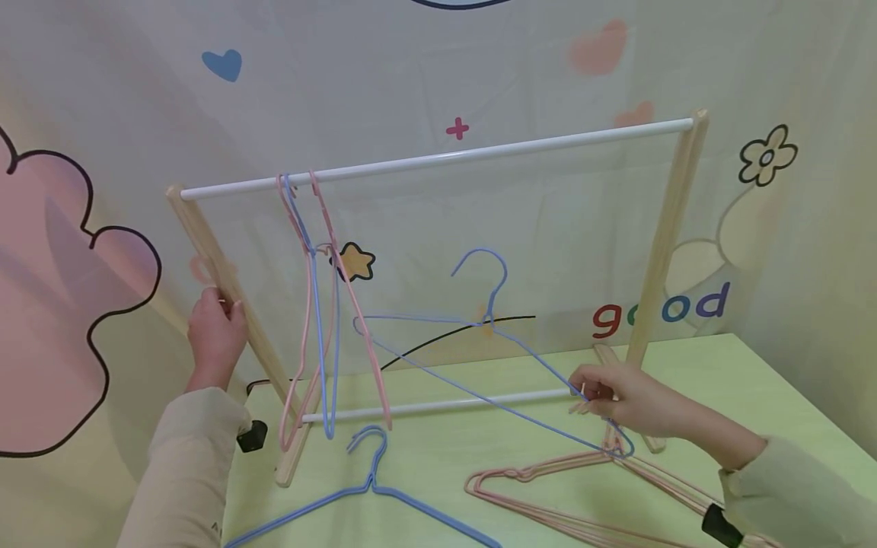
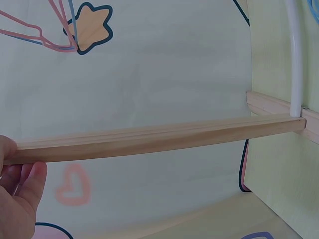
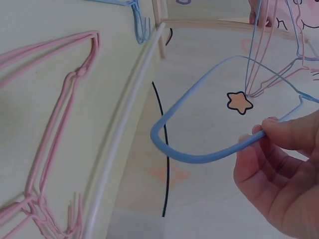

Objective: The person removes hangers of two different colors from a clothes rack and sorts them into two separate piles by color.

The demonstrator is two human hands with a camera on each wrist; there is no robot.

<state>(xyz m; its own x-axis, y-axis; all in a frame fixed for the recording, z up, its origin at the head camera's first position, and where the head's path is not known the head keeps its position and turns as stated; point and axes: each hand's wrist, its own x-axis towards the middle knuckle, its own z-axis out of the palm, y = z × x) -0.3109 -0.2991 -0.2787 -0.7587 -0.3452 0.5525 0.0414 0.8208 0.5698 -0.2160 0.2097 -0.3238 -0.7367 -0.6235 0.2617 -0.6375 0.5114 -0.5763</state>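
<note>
A blue clothes hanger [image 1: 445, 374] is pinched near its right end by my right hand [image 1: 610, 390], its hook upward and below the level of the rack's white top rail [image 1: 438, 158]. The right wrist view shows thumb and fingertips on the hanger's wire [image 3: 199, 158]. My left hand [image 1: 218, 329] grips the left wooden post [image 1: 229, 283] of the rack about midway up; the left wrist view shows thumb and fingers around that post [image 2: 149, 142]. Two pink hangers [image 1: 375, 358] and a blue one [image 1: 319, 335] hang near the rail's left end.
Blue hangers [image 1: 370, 487] lie on the pale green table [image 1: 425, 472] at the front left. Several pink hangers [image 1: 541, 463] lie stacked at the front right, below my right hand. A white lower bar [image 1: 438, 406] joins the rack's feet, and a patterned curtain [image 1: 411, 76] hangs behind.
</note>
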